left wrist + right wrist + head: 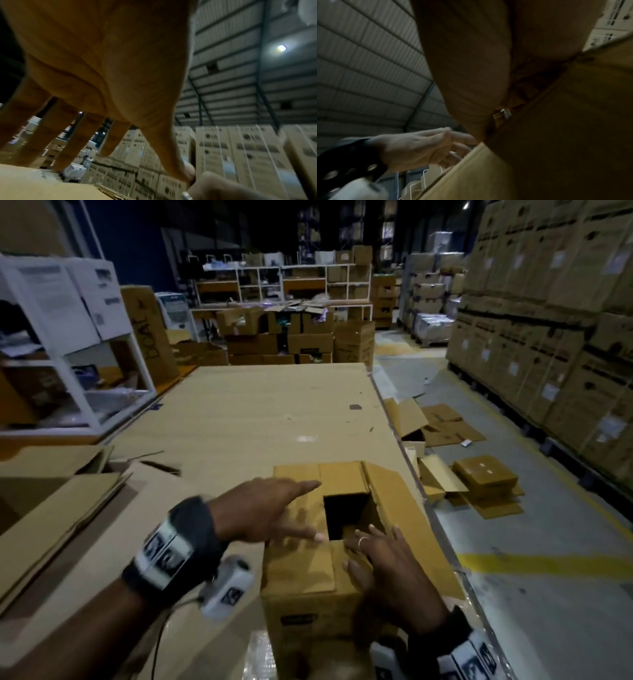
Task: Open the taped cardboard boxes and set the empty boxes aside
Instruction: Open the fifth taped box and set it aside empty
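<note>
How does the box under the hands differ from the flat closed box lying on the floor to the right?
The box under the hands stands tall on the table; the floor box lies low on flattened cardboard. The table box's flaps are partly parted, showing a dark opening; the floor box's top is shut. The left hand and right hand lie with straight fingers on the table box; nothing touches the floor box. Both are plain brown cardboard.
</note>
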Available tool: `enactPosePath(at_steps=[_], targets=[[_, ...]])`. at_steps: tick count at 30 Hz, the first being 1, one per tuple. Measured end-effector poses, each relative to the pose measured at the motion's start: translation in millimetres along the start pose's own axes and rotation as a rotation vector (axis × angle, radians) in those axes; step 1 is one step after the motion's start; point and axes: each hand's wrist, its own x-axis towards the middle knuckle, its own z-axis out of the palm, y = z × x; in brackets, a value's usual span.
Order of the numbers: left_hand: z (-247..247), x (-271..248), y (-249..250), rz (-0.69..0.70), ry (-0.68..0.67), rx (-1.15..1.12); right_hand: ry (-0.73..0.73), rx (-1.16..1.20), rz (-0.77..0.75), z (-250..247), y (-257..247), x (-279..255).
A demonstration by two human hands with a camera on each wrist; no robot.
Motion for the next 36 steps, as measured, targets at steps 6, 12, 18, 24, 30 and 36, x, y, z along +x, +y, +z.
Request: enactPosePath(at_steps=[6, 12, 18, 24, 30, 36], targets=[[66, -62, 22, -0.08, 0.022, -0.32, -0.246, -0.106, 0.074, -13, -26, 16], [98, -80, 36, -0.26, 0.62, -0.473, -0.206, 0.122, -0.226, -44, -62, 29], [94, -95, 35, -0.575, 1.014, -0.523, -0.463, -0.123, -0.636, -62, -109, 94], [119, -98, 14, -0.774, 0.617, -0.315, -0.644, -0.359, -0.732, -19, -101, 144], [138, -82, 35, -0.731, 0.445, -0.763, -0.758, -0.471, -0.737, 6, -100, 152], [146, -70, 29, -0.743, 0.442, -0.866, -0.744, -0.5, -0.726, 13, -99, 158]])
